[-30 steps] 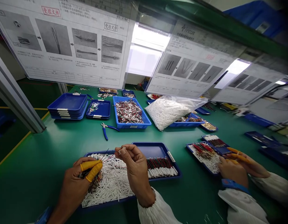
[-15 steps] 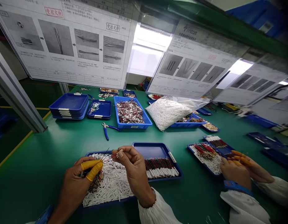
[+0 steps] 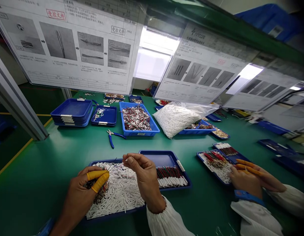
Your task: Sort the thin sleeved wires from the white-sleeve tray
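My left hand (image 3: 86, 186), with yellow finger covers on thumb and forefinger, pinches thin wires (image 3: 112, 165); a dark one sticks up to the right. Under that hand lies a bundle of wires with brass-coloured ends (image 3: 100, 193), partly hidden by it. My right hand (image 3: 144, 173) is closed in a pinch just right of the wire tips. Only a sliver of a small white tube (image 3: 126, 159) shows at its fingertips. Both hands are above a blue tray (image 3: 112, 214) heaped with short white tubes (image 3: 122, 193).
Behind my right hand, another blue tray (image 3: 157, 154) holds a row of white-sleeved wires (image 3: 173, 178). Blue-handled cutters (image 3: 111, 139), stacked trays (image 3: 72, 111), a bin of wire pieces (image 3: 139, 132) and a bag of white tubes (image 3: 176, 119) stand farther back. A co-worker's hands (image 3: 250, 177) work at right.
White tubes that stood out at my right fingertips are now mostly hidden, and the pinkish wire between my hands no longer shows clearly. My left hand keeps its pinch.
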Motion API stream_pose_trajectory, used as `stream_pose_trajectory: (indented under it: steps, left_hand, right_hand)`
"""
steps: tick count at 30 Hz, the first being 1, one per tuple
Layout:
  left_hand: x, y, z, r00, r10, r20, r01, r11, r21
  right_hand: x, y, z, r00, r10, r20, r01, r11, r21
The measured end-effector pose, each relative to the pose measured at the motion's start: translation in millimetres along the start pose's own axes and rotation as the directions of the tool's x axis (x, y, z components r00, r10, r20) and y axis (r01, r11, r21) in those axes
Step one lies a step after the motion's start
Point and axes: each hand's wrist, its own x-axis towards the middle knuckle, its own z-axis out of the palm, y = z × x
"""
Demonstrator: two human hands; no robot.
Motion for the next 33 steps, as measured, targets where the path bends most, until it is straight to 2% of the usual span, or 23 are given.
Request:
stream_pose_trajectory:
  steps: [5, 17, 33]
  left_hand:
    - [-0.9, -5.3, -0.6, 0.999, 0.044, 0.029, -0.047, 0.995, 0.094]
    - [-0.6, -7.4, -0.9, 0.994, 0.108, 0.024, -0.110, 0.986, 0.129]
    - [-1.1, 2.4, -1.2, 0.997, 0.066, 0.035, -0.070, 0.990, 0.124]
  right_hand:
    - [-0.2, -2.3, 0.6, 1.000, -0.024, 0.010, 0.024, 0.999, 0.031]
    - [-2.2, -2.6, 2.8, 1.000, 0.009, 0.026, -0.011, 0.998, 0.056]
    - [-3.4, -5.8, 2.6, 0.998, 0.011, 0.068, -0.012, 1.000, 0.013]
